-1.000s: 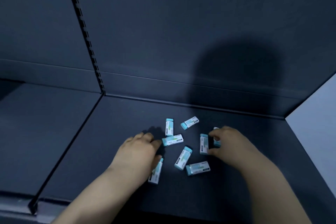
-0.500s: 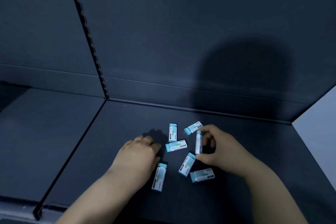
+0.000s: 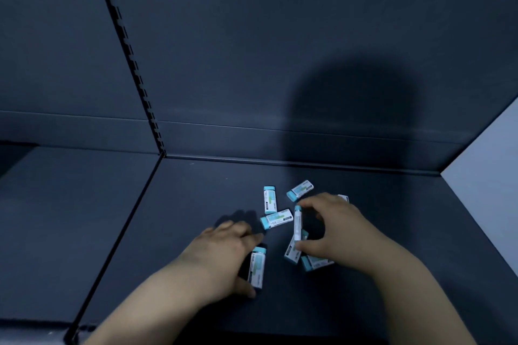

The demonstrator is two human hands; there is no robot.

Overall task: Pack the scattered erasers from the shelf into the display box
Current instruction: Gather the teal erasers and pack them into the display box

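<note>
My right hand (image 3: 333, 230) pinches a white-and-teal rectangular eraser (image 3: 297, 223) endwise, left hand (image 3: 221, 258) grips a second eraser (image 3: 258, 267); I lift straight off the erasers beneath (image 3: 291, 254).

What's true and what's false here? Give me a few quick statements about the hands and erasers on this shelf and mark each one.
1. The right hand pinches an on-edge eraser end to end. True.
2. The display box stands beside the erasers. False: no display box is in view.
3. The left hand holds the nearest eraser between thumb and fingers. True.
4. The erasers have red caps. False: their caps are teal.
5. The erasers lie left of the shelf divider. False: they lie on the shelf bay to its right.
</note>
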